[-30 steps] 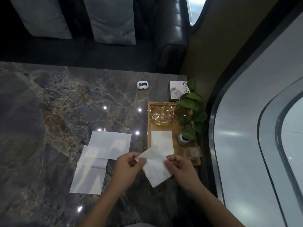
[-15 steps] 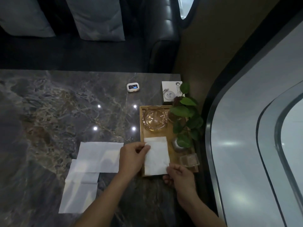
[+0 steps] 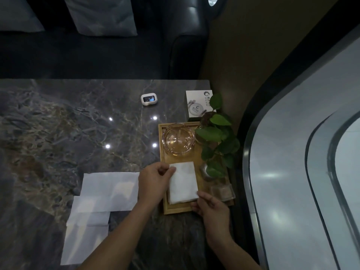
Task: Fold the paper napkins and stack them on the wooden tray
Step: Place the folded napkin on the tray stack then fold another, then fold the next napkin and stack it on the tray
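Both hands pinch the folded napkin (image 3: 183,182) on the wooden tray (image 3: 176,209); plant (image 3: 218,141) leaves hide the tray's far corner

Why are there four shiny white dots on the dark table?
Head view: the dots are ceiling lights mirrored in the polished marble table; the room is dim, so they glare. The wide lens bends the window frame at right.

We seem to be in a lounge or café booth: a dark marble table (image 3: 58,123), a leather sofa (image 3: 183,45) with cushions (image 3: 101,14) behind it, a glass ashtray (image 3: 178,140), a branded card (image 3: 197,103), and a curved window (image 3: 303,152) alongside.
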Motion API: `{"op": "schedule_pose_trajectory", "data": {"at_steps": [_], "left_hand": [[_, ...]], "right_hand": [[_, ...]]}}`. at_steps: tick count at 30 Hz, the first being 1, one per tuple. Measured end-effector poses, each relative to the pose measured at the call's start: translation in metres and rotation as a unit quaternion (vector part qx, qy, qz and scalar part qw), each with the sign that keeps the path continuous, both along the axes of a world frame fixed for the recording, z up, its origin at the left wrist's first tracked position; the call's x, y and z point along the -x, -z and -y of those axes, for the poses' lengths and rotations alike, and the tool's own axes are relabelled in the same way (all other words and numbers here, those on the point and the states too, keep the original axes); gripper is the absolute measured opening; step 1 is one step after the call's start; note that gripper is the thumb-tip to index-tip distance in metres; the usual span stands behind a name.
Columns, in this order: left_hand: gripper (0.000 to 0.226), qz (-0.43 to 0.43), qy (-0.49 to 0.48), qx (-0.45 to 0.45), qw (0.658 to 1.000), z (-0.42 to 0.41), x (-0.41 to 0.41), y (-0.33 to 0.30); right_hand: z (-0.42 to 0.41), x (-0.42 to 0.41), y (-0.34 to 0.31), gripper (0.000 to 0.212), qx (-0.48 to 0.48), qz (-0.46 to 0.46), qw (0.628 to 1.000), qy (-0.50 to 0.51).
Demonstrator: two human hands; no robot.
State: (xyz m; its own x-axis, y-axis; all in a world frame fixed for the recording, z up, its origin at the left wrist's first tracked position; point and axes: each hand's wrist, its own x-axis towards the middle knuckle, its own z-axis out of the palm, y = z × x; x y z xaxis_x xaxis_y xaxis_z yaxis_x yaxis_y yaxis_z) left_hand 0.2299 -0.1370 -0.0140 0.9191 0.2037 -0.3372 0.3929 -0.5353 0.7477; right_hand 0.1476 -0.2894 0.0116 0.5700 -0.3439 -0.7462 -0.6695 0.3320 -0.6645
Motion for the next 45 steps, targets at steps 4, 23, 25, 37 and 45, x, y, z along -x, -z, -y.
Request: {"op": "schedule_pose_trajectory", "data": {"at_steps": [4,23,25,37,45], "left_hand": [[0.018,0.001,-0.007,-0.005,1.0,-0.002,0.002,-0.002],[0.009,0.044,-0.09,-0.066,0.993,-0.099,0.114,-0.016],[0.009,0.065,-0.087,-0.098,0.989,-0.111,0.121,-0.012],[0.037,0.036,0.072,-0.202,0.976,-0.135,0.134,0.018],[0.059,-0.002,0.112,-0.188,0.976,-0.13,0.137,0.019]], "right_hand": [[-0.001,0.004,0.003,0.018,0.06,0.013,0.997,-0.043],[-0.069,0.024,-0.002,0.025,0.242,0.178,0.863,-0.405],[-0.08,0.022,-0.001,0.018,0.263,0.19,0.819,-0.472],[-0.115,0.003,0.009,0.057,0.368,0.202,0.524,-0.741],[-0.113,0.0,0.014,0.06,0.371,0.203,0.514,-0.746]]}}
